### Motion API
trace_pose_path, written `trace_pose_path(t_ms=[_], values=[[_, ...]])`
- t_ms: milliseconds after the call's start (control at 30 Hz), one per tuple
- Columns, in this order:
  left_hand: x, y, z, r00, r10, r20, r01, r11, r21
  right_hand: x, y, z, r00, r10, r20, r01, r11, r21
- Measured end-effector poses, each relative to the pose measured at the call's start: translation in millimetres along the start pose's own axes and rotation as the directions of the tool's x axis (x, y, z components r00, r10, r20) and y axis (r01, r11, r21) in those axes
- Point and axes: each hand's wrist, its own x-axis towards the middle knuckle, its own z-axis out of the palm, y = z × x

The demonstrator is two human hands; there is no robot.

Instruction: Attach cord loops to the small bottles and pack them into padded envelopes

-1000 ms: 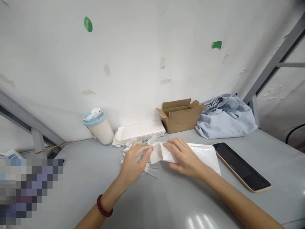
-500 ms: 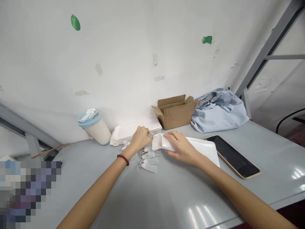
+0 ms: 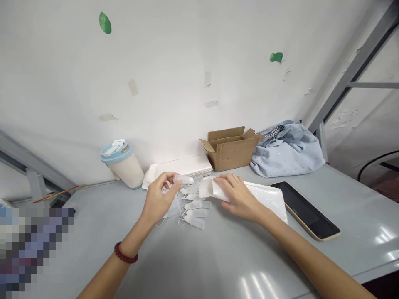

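Note:
My left hand (image 3: 161, 195) pinches a small translucent white piece with a rounded end (image 3: 183, 179) between thumb and fingers, raised just above the pile. Several similar pieces with thin loops (image 3: 196, 212) lie on the grey table below and between the hands. My right hand (image 3: 238, 195) grips a white bubble mailer (image 3: 269, 197) near its mouth, which points left toward the left hand. The mailer's open flap (image 3: 205, 187) shows beside the pieces; its inside is hidden. Behind the left hand lies a stack of white mailers (image 3: 181, 165).
An open cardboard box (image 3: 235, 153) stands against the wall, with a light blue cloth bag (image 3: 286, 153) beside it. A phone (image 3: 307, 211) lies right of the mailer. A blue-lidded cup (image 3: 126, 168) stands at the back left of the table (image 3: 193, 261).
My left hand has drawn back left from the mailer's mouth and turned, now showing the small translucent piece in its fingers. My right hand stays on the mailer.

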Motion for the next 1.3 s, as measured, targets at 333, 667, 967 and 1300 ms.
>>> trace_pose_path(t_ms=[333, 667, 967, 1300], values=[[-20.5, 4.3, 28.4, 0.969, 0.069, 0.238, -0.059, 0.997, -0.05, -1.5, -9.2, -3.2, 0.996, -0.062, -0.066, 0.069, 0.99, 0.122], [-33.0, 8.9, 28.5, 0.997, 0.064, 0.051, -0.059, 0.994, -0.089, -3.8, -12.9, -6.5, 0.975, -0.112, -0.19, 0.141, 0.979, 0.149], [-24.5, 20.0, 32.9, 0.907, -0.114, 0.404, 0.264, 0.904, -0.336, -7.7, -21.5, -2.0, 0.93, -0.276, -0.244, 0.313, 0.941, 0.13], [-36.7, 29.6, 56.8, 0.901, -0.111, 0.42, 0.285, 0.88, -0.379, -7.6, -31.6, 0.5, 0.952, -0.302, -0.052, 0.301, 0.953, -0.028]])
